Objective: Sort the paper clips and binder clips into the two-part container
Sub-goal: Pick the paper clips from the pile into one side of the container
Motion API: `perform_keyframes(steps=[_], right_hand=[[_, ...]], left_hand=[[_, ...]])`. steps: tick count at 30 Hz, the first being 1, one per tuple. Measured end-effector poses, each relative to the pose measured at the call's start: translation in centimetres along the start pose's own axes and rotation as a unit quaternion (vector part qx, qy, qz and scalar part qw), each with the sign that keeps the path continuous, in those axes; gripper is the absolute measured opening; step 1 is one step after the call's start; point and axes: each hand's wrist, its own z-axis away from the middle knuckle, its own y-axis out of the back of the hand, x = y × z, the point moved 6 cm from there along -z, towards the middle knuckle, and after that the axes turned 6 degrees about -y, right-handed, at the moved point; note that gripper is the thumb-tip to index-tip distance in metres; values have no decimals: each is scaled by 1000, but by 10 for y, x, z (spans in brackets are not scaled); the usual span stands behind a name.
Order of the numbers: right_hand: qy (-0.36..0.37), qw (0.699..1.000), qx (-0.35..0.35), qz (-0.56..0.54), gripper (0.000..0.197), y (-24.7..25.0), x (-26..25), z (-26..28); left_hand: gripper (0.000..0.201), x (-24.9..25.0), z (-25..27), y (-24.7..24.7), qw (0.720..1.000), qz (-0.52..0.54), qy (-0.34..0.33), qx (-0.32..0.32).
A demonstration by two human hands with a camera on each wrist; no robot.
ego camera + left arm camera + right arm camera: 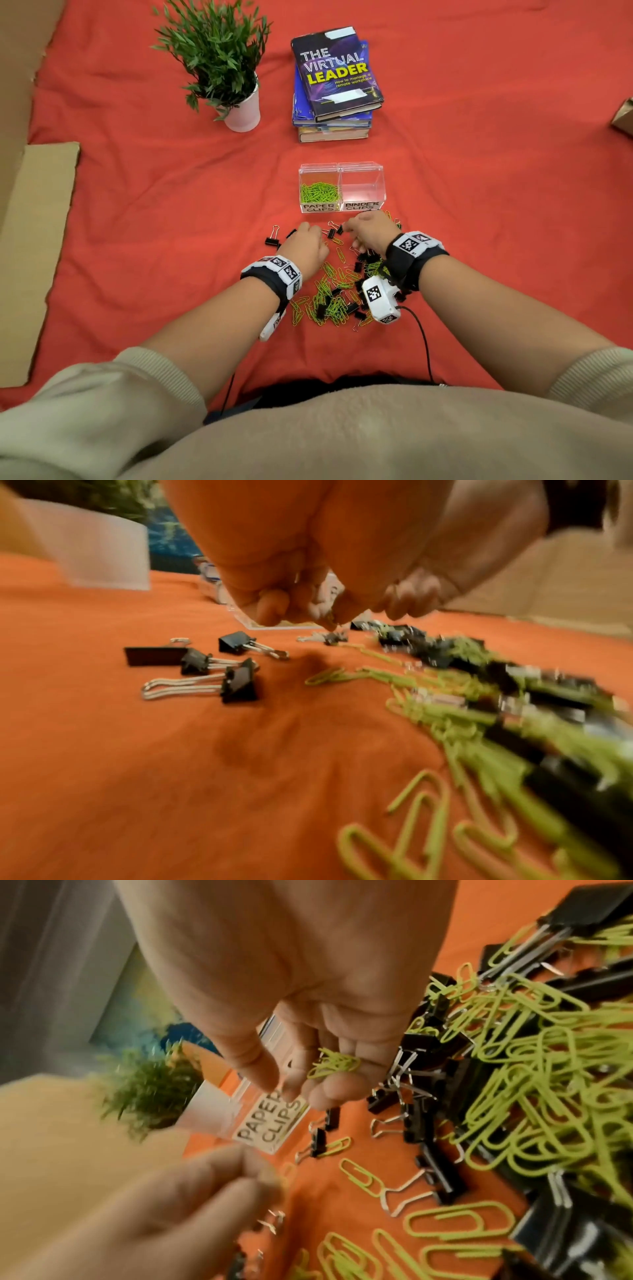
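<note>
A clear two-part container [362, 167] stands on the red cloth. Its left half, labelled PAPER CLIPS [270, 1123], holds green paper clips [318, 193]; the half labelled BINDER CLIPS [362, 206] looks empty. In front lies a mixed pile [339, 291] of green paper clips and black binder clips. My right hand [356, 233] hovers over the pile's far edge, and its curled fingers hold several green paper clips [334, 1064]. My left hand [315, 233] is beside it, its fingertips [325, 618] pinched on what looks like one green paper clip, blurred. Loose binder clips [236, 683] lie left of that hand.
A potted plant [239, 109] and a stack of books [337, 85] stand behind the container. Cardboard [37, 240] borders the cloth on the left, and a brown box corner [625, 116] shows at the far right. A black cable [424, 342] trails from my right wrist.
</note>
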Motion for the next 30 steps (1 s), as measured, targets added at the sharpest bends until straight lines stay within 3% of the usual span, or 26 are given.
perform_keyframes(steps=[2, 5, 8, 12, 15, 18, 20, 22, 25, 28, 30], right_hand=[[57, 984, 50, 164, 19, -4, -5, -2], [130, 929, 76, 337, 18, -23, -12, 0], [159, 893, 77, 414, 21, -38, -12, 0], [165, 876, 67, 447, 25, -46, -12, 2], [148, 902, 32, 405, 17, -40, -15, 7], [126, 953, 12, 274, 15, -23, -16, 10], [91, 981, -11, 169, 21, -14, -11, 10], [38, 997, -31, 67, 26, -8, -5, 9], [2, 999, -40, 12, 19, -8, 3, 6], [35, 986, 6, 164, 23, -13, 2, 3], [65, 950, 42, 304, 26, -21, -1, 5]], left_hand=[[10, -10, 7, 8, 996, 81, 32, 26], [9, -24, 13, 17, 982, 165, 67, 62], [6, -34, 15, 17, 961, 253, 88, 64], [29, -41, 16, 16, 926, 352, 128, 46], [34, -43, 18, 15, 892, 416, 172, 46], [36, -39, 20, 12, 858, 469, 203, 42], [32, -38, 19, 9, 852, 477, 211, 36], [28, -36, 18, 6, 864, 456, 213, 22], [32, -29, 16, 6, 953, 268, 143, -2], [16, -22, 20, -2, 992, 108, 65, -22], [12, -21, 22, -10, 997, 37, 34, -51]])
